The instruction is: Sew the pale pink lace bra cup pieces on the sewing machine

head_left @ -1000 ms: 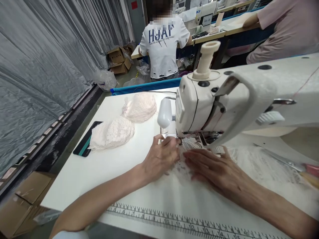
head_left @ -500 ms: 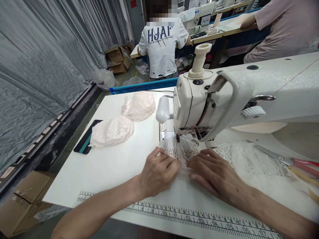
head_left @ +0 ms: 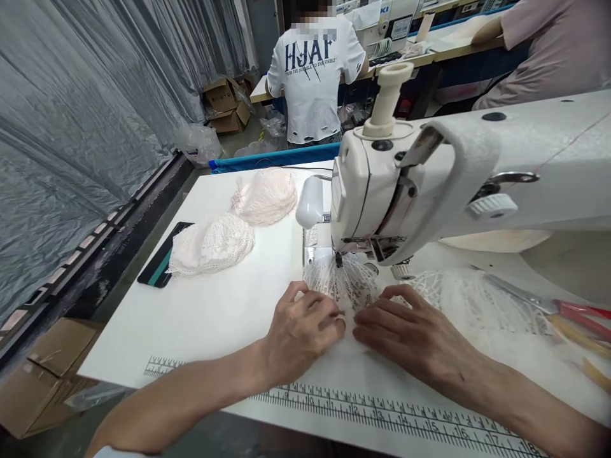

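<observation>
White lace fabric (head_left: 334,280) lies gathered under the needle and presser foot of a white sewing machine (head_left: 363,184). My left hand (head_left: 305,327) has its fingers curled down on the left part of the lace, just in front of the foot. On the right side of the same lace, my right hand (head_left: 405,331) presses with its fingers bent together. The fingertips of both hands are partly hidden in the cloth. More sheer white lace (head_left: 482,299) spreads to the right, beyond my right hand.
Two lace cups, one white (head_left: 212,245) and one pinkish (head_left: 265,197), lie at the table's left, the white one over a dark phone-like item (head_left: 160,264). Red-handled scissors (head_left: 568,312) lie right. A printed ruler (head_left: 363,407) runs along the front edge. A person (head_left: 312,76) sits ahead.
The view has shifted slightly. My left fingers have changed their hold a little, and my right fingers have shifted slightly left on the lace. The lace stays under the foot.
</observation>
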{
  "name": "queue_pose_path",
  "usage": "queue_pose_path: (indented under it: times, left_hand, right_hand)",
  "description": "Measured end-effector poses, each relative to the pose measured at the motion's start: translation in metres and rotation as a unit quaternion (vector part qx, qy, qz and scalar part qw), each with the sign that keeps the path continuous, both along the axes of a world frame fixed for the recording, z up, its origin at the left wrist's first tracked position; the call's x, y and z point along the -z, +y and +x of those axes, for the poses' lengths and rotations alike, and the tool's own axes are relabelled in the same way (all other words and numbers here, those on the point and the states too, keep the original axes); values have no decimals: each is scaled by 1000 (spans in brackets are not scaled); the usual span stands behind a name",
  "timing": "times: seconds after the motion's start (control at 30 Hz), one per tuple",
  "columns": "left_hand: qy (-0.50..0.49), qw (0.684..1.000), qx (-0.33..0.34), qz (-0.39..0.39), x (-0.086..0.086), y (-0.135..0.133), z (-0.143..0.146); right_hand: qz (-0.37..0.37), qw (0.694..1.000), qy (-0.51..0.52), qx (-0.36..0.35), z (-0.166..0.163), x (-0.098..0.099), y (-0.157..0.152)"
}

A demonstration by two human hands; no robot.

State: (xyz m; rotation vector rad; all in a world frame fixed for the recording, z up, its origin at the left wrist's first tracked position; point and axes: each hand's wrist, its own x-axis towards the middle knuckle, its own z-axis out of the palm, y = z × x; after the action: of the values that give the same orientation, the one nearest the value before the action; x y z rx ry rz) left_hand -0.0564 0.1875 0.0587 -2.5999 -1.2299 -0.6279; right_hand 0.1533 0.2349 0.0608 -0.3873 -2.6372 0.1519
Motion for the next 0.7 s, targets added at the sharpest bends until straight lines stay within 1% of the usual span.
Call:
queue_pose_path:
  times: [0.13, 0.37, 0.5, 0.7]
  left_hand:
    - [1, 1000, 15, 18, -2, -1, 0]
    - [9, 998, 54, 21, -2, -1, 1]
    - [5, 998, 51, 42, 1, -3, 1]
    - [0, 997, 51, 57, 0, -3, 2]
  right_hand:
    - [-6, 1000, -11, -19, 2, 1, 1]
    - [1, 999, -25, -35, 4, 8, 1]
    - [10, 999, -29, -21, 3, 9, 0]
    - [17, 1000, -14, -16, 2, 11, -2]
